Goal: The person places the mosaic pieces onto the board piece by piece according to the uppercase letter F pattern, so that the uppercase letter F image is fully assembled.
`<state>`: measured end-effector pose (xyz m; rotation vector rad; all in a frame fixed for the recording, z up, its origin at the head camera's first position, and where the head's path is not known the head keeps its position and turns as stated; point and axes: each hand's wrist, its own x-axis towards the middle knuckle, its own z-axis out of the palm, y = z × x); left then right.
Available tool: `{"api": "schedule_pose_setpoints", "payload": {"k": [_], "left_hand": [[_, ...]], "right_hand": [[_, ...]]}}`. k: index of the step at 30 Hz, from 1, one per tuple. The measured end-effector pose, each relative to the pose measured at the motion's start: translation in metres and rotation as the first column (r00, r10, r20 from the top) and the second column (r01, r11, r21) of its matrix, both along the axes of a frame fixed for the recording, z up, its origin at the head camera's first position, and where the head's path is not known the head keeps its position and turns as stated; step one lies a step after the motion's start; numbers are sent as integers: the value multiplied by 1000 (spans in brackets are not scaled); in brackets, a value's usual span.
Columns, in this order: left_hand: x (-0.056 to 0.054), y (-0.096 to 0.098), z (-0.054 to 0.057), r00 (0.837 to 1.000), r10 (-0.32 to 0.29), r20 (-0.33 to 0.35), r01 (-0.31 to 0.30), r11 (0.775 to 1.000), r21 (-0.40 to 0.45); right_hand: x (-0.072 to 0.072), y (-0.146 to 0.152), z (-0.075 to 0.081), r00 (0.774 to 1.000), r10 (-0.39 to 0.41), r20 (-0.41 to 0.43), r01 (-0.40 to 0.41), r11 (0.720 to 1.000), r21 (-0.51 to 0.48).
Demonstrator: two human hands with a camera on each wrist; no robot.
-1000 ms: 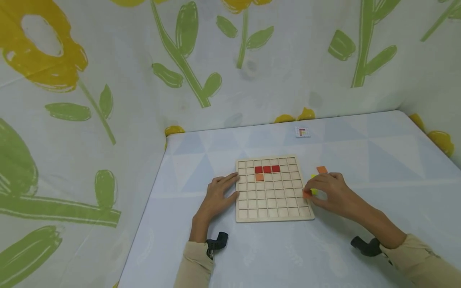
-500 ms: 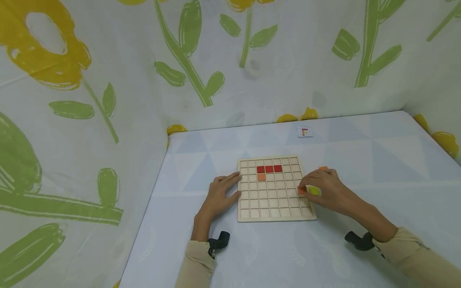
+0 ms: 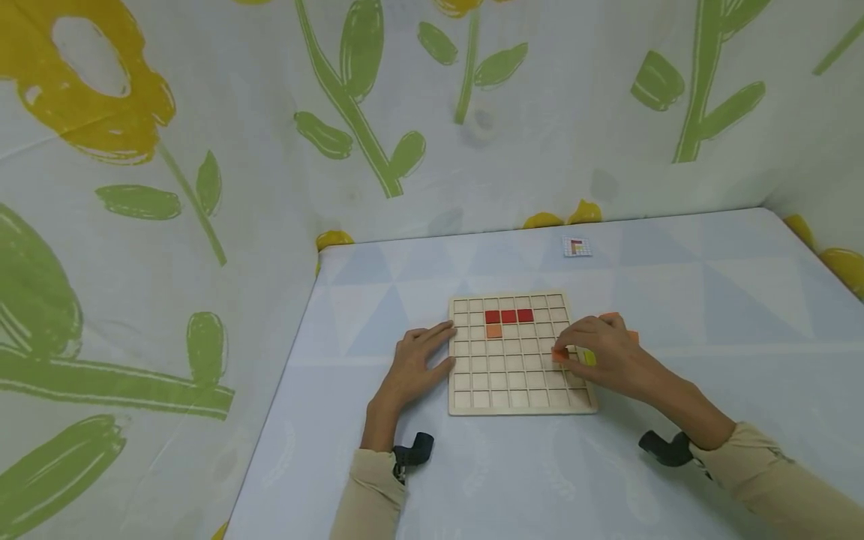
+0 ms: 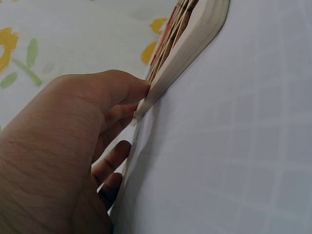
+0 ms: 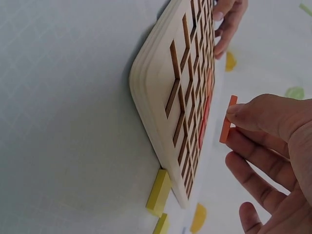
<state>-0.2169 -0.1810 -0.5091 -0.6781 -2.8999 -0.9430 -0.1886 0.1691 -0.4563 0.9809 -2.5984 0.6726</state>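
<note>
A square wooden grid board [image 3: 496, 380] lies flat, with three red tiles [image 3: 508, 316] in a row and an orange tile [image 3: 494, 331] below the left red one. My left hand [image 3: 415, 367] rests against the board's left edge, fingers extended; its thumb touches the board's side in the left wrist view. Over the right part of the board, my right hand [image 3: 604, 352] pinches another orange tile [image 5: 228, 119] between thumb and forefinger. In the right wrist view that tile is held on edge, apart from the board, and the other fingers are spread.
Yellow tiles [image 5: 159, 192] lie beside the board's right edge, one seemingly touching it. Loose orange tiles [image 3: 633, 337] lie partly hidden behind my right hand. Farther back is a small printed pattern card [image 3: 577, 247]. A flower-printed cloth [image 3: 472, 172] hangs behind the table.
My right hand has carried the pinched orange tile left, from the board's right edge to over its right columns. My left hand stays at the board's left edge. The head view has shifted slightly.
</note>
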Motion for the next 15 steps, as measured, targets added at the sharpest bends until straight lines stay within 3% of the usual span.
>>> {"api": "schedule_pose_setpoints", "payload": {"k": [6,15], "left_hand": [[0,0,1,1000,-4,14,4,1000,-9],[-1,-1,0,1000,2,5,-2,1000,-25]], "right_hand": [[-4,-4,-1,1000,12,-8,-12,1000,3],[-7,-13,1,994,-7,106,7,1000,6]]}}
